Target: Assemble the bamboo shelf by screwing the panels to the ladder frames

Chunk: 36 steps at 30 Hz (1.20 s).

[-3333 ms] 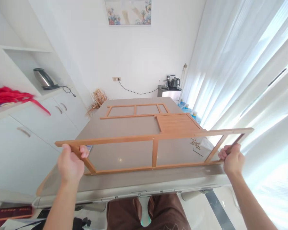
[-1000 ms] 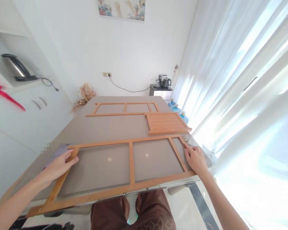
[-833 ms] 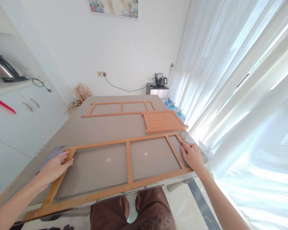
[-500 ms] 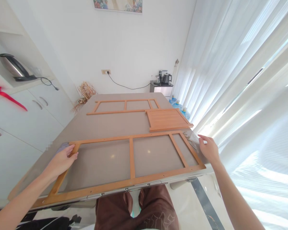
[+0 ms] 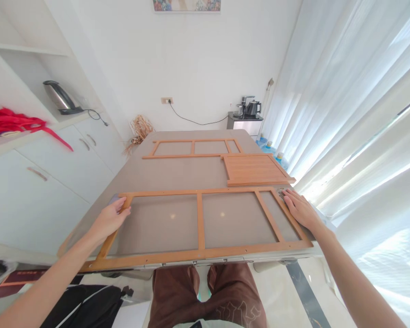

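A ladder-like wooden frame [image 5: 200, 223] lies flat along the near edge of the table [image 5: 177, 173]. My left hand [image 5: 110, 219] grips its left end rail, thumb on the inner side. At the frame's right end, my right hand [image 5: 301, 209] rests palm down with its fingers stretched out. Under and beside those fingertips is a small pile of metal screws [image 5: 280, 193], partly covered by the hand. Clear plastic [image 5: 326, 221] shows at the table's right edge beyond the wrist. Behind the near frame lies a slatted wooden panel [image 5: 256, 168].
A second wooden frame [image 5: 192, 148] lies farther back. White cabinets [image 5: 58, 159] with a steel kettle [image 5: 59, 96] stand left. At the back right are a small tea stand [image 5: 245, 122] and blue water bottles [image 5: 269, 148], beside white curtains [image 5: 345, 114].
My right hand has come down from above the table's right corner onto the screws, its fingers now flatter. My left hand keeps its hold on the frame. The view has shifted left.
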### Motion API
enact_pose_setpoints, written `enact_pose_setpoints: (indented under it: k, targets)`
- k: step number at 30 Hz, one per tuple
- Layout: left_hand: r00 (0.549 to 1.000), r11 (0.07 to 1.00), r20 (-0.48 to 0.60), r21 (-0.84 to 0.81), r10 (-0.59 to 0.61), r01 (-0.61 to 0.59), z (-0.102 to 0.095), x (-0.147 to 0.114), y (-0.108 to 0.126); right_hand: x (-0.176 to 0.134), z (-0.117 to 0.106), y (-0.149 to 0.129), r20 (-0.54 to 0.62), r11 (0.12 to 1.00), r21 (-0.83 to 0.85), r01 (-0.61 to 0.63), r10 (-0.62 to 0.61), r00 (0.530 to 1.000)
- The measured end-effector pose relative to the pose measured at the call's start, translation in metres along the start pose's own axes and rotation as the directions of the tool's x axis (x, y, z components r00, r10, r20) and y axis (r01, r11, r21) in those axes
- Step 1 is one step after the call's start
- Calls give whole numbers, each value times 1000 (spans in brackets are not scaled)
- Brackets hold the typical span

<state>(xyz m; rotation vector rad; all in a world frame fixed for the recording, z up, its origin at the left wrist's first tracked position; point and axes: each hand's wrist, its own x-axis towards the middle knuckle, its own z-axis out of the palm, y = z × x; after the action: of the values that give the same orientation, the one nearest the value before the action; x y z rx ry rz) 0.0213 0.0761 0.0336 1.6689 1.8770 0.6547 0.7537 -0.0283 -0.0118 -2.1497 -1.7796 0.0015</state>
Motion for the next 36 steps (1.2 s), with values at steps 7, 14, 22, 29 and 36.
enact_pose_setpoints:
  k: [7,14,22,29,36]
  targets:
    - [998,998,-57,-54,17,-20,15,4,-7,1,4,4,-17,1000,-5,-13,13,1000]
    - [997,999,-67,-4,48,-48,23,12,-18,-1,7,2,-81,1000,-22,-2,0,997]
    - [996,991,-67,120,67,-58,5,15,-31,-9,14,-20,-123,998,-51,30,-36,992]
    - [997,984,-56,175,56,-46,-8,22,-47,-14,12,-44,-140,998,-36,54,-59,988]
    - [996,969,-63,244,68,-50,-11,24,-35,-15,6,-54,-153,998,46,48,-41,987]
